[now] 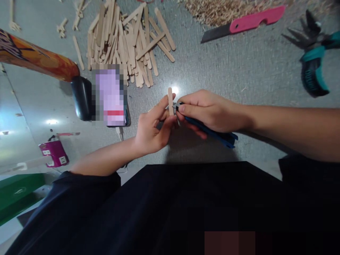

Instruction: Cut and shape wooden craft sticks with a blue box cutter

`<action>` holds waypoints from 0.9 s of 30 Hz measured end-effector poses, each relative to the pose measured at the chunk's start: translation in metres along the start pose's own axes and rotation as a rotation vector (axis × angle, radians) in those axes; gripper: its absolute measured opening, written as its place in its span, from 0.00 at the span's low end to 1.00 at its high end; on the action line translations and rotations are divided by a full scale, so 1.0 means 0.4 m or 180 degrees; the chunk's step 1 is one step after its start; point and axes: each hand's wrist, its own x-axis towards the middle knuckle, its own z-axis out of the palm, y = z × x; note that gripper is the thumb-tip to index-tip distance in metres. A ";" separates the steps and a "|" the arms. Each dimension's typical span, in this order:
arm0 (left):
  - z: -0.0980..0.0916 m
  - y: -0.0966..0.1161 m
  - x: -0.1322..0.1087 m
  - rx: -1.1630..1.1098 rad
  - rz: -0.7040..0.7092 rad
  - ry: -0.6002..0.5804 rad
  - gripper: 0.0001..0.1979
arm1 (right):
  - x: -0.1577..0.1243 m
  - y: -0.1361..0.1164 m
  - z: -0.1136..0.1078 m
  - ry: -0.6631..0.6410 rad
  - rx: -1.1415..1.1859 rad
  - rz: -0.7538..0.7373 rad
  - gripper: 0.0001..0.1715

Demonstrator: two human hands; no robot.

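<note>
Between the thumb and fingers of my left hand (155, 129) a wooden popsicle stick (170, 101) is pinched, held nearly upright in the picture. My right hand (209, 109) is wrapped round a blue-handled utility knife (209, 131), its thumb lying near the metal head. The knife's tip is at the right edge of the stick, around its middle; whether the blade bites into the wood is too small to tell. Both hands are close together above the grey table (255, 78), in front of my dark shirt.
A heap of popsicle sticks (119, 39) lies ahead on the left. Nearby are a phone (111, 95) on a cable, a black mouse (81, 98) and an orange can (39, 55). Toward the back right are wood shavings (220, 10), a pink-handled saw (255, 20) and teal-black pliers (313, 67).
</note>
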 end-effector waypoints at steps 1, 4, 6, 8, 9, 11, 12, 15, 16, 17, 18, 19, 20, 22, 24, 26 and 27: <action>0.000 0.000 0.000 -0.0062 -0.0038 -0.0003 0.29 | 0.002 0.000 -0.003 -0.0066 0.0055 -0.0009 0.22; -0.001 0.005 0.004 -0.0312 -0.0029 -0.0061 0.27 | 0.005 0.006 -0.012 -0.0248 0.0124 -0.0019 0.21; 0.001 0.008 0.005 -0.0430 -0.0042 -0.0060 0.27 | 0.006 0.012 -0.013 -0.0280 0.0121 -0.0060 0.20; 0.004 0.006 0.003 -0.0416 -0.0130 0.0037 0.27 | 0.007 0.017 -0.010 -0.0148 0.0080 -0.0143 0.20; 0.005 0.004 0.001 -0.0373 -0.0190 0.0090 0.28 | 0.006 0.019 -0.007 -0.0050 0.0039 -0.0183 0.20; 0.009 -0.003 -0.004 -0.0300 -0.0289 0.0157 0.28 | 0.006 0.018 -0.001 0.0140 -0.0086 -0.0204 0.19; 0.011 -0.007 -0.006 -0.0280 -0.0309 0.0173 0.28 | 0.005 0.017 0.002 0.0213 -0.0160 -0.0186 0.19; 0.015 -0.015 -0.011 -0.0258 -0.0259 0.0214 0.28 | 0.003 0.011 0.009 0.0348 -0.0361 -0.0117 0.21; 0.016 -0.017 -0.012 -0.0237 -0.0257 0.0218 0.28 | 0.003 0.010 0.010 0.0383 -0.0425 -0.0119 0.22; 0.016 -0.017 -0.013 -0.0206 -0.0275 0.0213 0.28 | 0.003 0.010 0.011 0.0413 -0.0489 -0.0126 0.22; 0.017 -0.017 -0.013 -0.0169 -0.0318 0.0195 0.29 | 0.003 0.011 0.012 0.0439 -0.0549 -0.0146 0.22; 0.017 -0.016 -0.013 -0.0134 -0.0361 0.0176 0.29 | 0.002 0.013 0.013 0.0459 -0.0606 -0.0173 0.22; 0.017 -0.014 -0.012 -0.0106 -0.0383 0.0165 0.29 | 0.002 0.015 0.013 0.0477 -0.0659 -0.0202 0.22; 0.015 -0.010 -0.009 -0.0036 -0.0348 0.0166 0.29 | 0.001 0.020 0.015 0.0506 -0.0758 -0.0246 0.21; 0.011 -0.003 -0.005 0.0112 -0.0263 0.0137 0.27 | -0.002 0.022 0.016 0.0543 -0.0886 -0.0218 0.22; 0.007 0.005 -0.001 0.0367 -0.0143 0.0033 0.27 | -0.007 0.019 0.019 0.0589 -0.1068 -0.0074 0.23; 0.005 0.009 0.001 0.0514 -0.0083 -0.0037 0.27 | -0.011 0.016 0.020 0.0606 -0.1162 0.0027 0.24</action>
